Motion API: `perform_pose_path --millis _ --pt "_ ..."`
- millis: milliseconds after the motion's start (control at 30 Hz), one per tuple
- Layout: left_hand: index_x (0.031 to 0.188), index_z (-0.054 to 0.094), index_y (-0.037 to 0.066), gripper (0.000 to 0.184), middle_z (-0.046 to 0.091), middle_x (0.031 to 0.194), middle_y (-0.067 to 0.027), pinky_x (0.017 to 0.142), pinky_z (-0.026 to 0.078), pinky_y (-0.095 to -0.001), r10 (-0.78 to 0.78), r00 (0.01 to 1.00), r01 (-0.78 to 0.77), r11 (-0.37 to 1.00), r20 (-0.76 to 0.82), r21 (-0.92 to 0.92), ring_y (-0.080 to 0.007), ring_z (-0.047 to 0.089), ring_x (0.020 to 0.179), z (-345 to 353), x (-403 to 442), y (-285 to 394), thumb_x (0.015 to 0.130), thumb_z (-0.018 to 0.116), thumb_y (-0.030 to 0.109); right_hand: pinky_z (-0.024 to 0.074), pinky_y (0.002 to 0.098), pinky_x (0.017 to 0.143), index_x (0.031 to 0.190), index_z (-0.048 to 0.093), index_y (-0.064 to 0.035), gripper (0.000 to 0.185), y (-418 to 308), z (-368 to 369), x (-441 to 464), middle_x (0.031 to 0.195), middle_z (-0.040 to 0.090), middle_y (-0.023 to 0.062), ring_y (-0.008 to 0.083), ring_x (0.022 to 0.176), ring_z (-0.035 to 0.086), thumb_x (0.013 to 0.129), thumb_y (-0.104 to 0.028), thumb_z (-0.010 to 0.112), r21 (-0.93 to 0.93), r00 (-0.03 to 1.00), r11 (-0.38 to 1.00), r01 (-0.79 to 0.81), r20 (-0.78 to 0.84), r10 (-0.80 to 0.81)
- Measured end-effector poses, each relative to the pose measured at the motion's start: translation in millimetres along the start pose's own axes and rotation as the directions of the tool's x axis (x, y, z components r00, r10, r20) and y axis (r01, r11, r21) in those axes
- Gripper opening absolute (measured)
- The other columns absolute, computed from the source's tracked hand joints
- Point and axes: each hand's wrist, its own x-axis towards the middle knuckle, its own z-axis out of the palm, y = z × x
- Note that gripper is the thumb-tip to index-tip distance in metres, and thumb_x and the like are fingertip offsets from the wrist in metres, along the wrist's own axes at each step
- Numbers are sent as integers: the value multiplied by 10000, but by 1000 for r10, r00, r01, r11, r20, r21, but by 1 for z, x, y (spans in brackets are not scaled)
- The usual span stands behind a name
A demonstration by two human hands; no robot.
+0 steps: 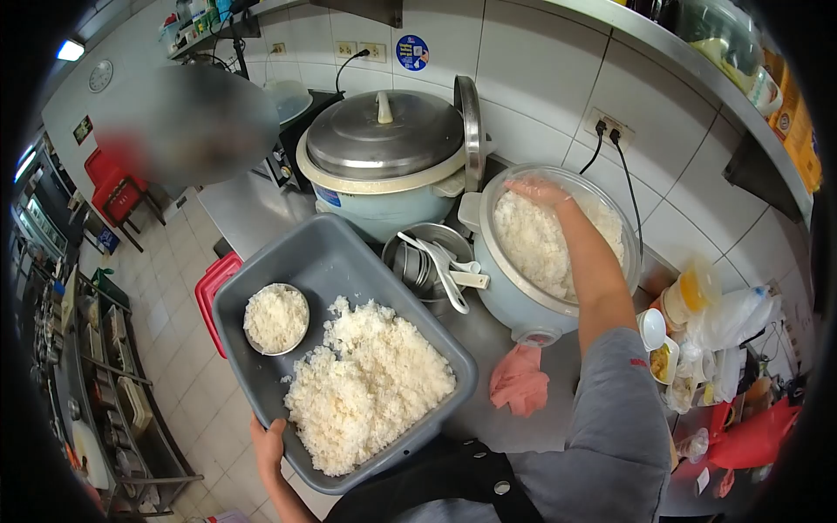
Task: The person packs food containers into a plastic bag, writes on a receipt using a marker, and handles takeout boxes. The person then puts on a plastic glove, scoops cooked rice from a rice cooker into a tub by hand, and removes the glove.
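A grey plastic tub holds a mound of cooked rice and a round bowl of rice. My left hand grips the tub's near left rim, thumb over the edge. At the right stands an open rice cooker full of white rice. Over the rice at its back rim is my right hand, covered by a clear plastic glove, fingers stretched out and nothing visible in them. Between tub and cooker, a metal pot holds metal cups and white-handled utensils.
A larger lidded cooker stands behind the tub, with a lid upright beside it. A pink cloth lies on the metal counter. Containers and bags crowd the right side. A shelf overhangs the back. A red chair stands far left.
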Motion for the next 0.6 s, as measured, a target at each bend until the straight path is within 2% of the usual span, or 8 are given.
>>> perform_pose_path --millis 33,100,133,233,300,400,533,600 --pt "1193 550 -19 491 645 970 -99 757 486 -321 12 1000 -12 1000 4 16 -205 606 827 0 0 0 706 569 47 324 357 1087 1279 541 19 874 -3 -3 0 1304 546 219 327 1272 460 795 -709 560 2 1000 1000 -1 -2 1" --pt "1180 555 -21 481 645 966 -99 758 485 -319 6 1000 -6 1000 7 10 -203 606 827 -2 4 -7 704 568 46 392 374 1030 1256 580 3 773 -16 -14 -5 1288 567 203 296 1252 496 788 -606 662 -128 976 992 12 219 17" --pt "1167 560 -24 471 645 963 -98 759 484 -316 -3 1000 3 1000 9 3 -201 605 828 -2 5 -10 701 567 46 392 374 1030 1256 580 3 773 -30 -15 -12 1288 567 203 296 1252 496 788 -606 662 -129 976 992 6 218 22" --pt "1160 548 -42 469 632 953 -106 769 476 -317 1 1000 -2 1000 10 15 -200 590 825 -1 3 -3 699 552 43 364 368 1060 1346 489 -6 882 -48 -8 -28 1340 523 198 304 1298 445 744 -616 695 -236 946 968 -82 286 150" --pt "1159 548 -44 468 630 952 -105 768 473 -316 12 1000 -12 1000 10 11 -199 587 823 -1 3 -4 699 552 44 341 362 1084 1410 394 -8 991 -42 -5 -28 1380 479 213 308 1315 423 704 -619 726 -238 902 970 46 428 62" --pt "1159 546 -47 467 629 957 -105 771 471 -314 1 1000 -1 1000 8 10 -199 585 827 -1 3 -4 701 553 44 337 365 1089 1428 360 -6 1034 -41 2 -37 1414 435 227 320 1323 413 676 -593 758 -345 905 926 152 424 10" --pt "1115 563 -42 425 625 899 -79 721 466 -309 9 1000 -9 1000 -11 -4 -180 574 769 0 3 -5 703 569 62 344 359 1082 1426 345 17 1053 -42 17 -67 1408 438 240 319 1320 420 659 -558 782 -324 925 924 202 375 -70" --pt "1116 562 -43 425 625 901 -80 722 466 -309 22 1000 -22 1000 -10 4 -181 573 770 -1 6 -10 703 568 61 354 353 1074 1429 315 38 1074 -49 24 -79 1396 450 243 311 1310 434 654 -536 789 -338 965 924 179 245 -97"
